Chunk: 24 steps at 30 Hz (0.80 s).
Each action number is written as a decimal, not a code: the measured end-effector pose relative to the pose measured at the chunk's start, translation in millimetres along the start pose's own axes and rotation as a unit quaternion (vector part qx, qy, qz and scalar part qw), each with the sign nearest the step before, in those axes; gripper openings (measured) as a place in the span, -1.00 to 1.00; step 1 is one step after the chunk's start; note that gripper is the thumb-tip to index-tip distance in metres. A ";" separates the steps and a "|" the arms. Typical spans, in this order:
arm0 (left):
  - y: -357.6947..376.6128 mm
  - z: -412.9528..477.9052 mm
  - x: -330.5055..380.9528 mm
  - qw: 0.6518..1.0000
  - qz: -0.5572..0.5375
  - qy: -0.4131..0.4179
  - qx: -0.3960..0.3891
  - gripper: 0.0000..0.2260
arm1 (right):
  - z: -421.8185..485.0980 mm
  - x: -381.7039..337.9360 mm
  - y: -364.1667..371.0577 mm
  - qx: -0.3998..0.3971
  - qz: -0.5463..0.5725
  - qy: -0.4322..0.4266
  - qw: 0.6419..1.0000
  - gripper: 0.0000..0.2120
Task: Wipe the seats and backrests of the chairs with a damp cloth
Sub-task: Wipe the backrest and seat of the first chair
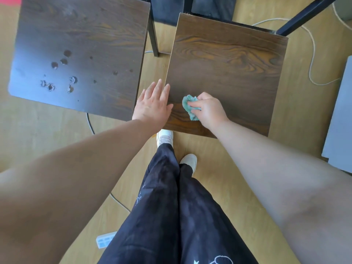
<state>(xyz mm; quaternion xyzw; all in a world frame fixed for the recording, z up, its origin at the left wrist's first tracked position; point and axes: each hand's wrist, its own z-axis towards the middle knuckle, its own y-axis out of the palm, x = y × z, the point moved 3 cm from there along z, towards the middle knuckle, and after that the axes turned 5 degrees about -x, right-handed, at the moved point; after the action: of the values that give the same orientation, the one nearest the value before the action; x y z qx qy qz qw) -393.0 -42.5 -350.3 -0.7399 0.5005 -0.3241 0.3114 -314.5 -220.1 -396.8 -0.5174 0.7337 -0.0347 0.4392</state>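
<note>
The right hand [208,109] is pressing a bunched teal cloth [189,106] onto the near left part of the right chair seat [228,69], its grip clamped on the cloth with the fingers curled round the wad. The left hand [153,103] is lying flat with fingers spread and together in no hold at all, its grip apart, resting across the near left edge of that same seat, just beside the cloth but not touching it. A second dark wood-grain seat, the left chair seat [80,44], is standing close alongside, with a narrow strip of floor between the two; it is carrying a cluster of pale-rimmed spots [57,77] near its left side, which may be chips or dried marks, as the view is too soft to tell. Black metal legs [153,35] are showing between the seats. The person is standing on a light wooden floor [219,159] in dark trousers [171,206] and white shoes [164,137], and a white cable [312,60] is trailing on the floor to the right.
</note>
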 end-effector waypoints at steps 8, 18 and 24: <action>42.3 -36.0 -4.7 1.000 -0.001 -0.014 -0.021 -0.45 | -33.3 9.8 58.3 -0.037 -0.121 -0.098 0.987 -0.84; 40.6 -52.9 40.9 0.998 0.042 0.029 -0.031 -0.46 | -100.6 60.4 -3.4 0.136 0.017 -0.030 0.990 -0.72; 38.8 -38.3 108.5 0.994 0.052 0.095 -0.028 -0.46 | -143.1 121.0 -61.8 0.221 0.077 0.058 0.971 -0.72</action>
<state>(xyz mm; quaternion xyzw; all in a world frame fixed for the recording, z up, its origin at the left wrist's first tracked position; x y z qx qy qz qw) -412.9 -161.9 -339.7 -0.6874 0.5741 -0.3623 0.2581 -376.4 -402.0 -351.7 -0.3470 0.7697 -0.1922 0.5001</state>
